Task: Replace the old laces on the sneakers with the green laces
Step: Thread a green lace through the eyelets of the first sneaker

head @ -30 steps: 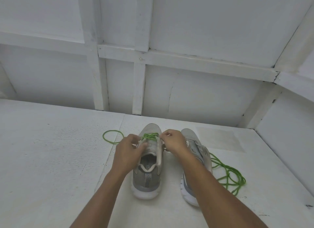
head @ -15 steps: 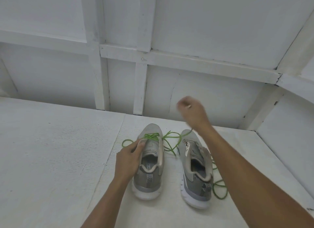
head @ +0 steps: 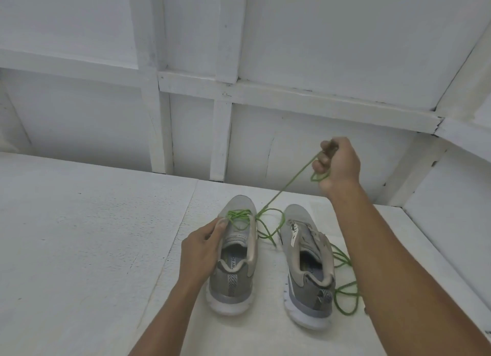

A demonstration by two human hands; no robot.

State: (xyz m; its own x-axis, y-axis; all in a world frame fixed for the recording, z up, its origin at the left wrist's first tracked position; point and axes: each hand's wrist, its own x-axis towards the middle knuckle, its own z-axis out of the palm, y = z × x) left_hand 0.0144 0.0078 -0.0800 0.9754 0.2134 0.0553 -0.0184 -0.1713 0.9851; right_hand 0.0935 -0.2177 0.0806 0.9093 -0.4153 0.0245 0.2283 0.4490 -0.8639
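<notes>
Two grey sneakers with white soles stand side by side on the white floor, toes pointing away. The left sneaker (head: 237, 252) has a green lace (head: 288, 185) threaded through its front eyelets. My left hand (head: 203, 248) grips that sneaker's left upper by the eyelets. My right hand (head: 337, 164) is raised above and beyond the right sneaker (head: 308, 265), gripping the lace, which runs taut up from the left sneaker. Slack lace loops lie between the sneakers. A second green lace (head: 345, 294) lies in loops at the right sneaker's right side.
White board floor (head: 79, 236) spreads to the left. A white panelled wall with wooden battens (head: 220, 140) rises just behind the sneakers, and an angled white wall (head: 451, 222) closes in on the right.
My right hand has gone from the left sneaker's eyelets up and to the right, drawing the green lace out taut. The loop left of the sneaker is gone. My left hand stayed on the sneaker.
</notes>
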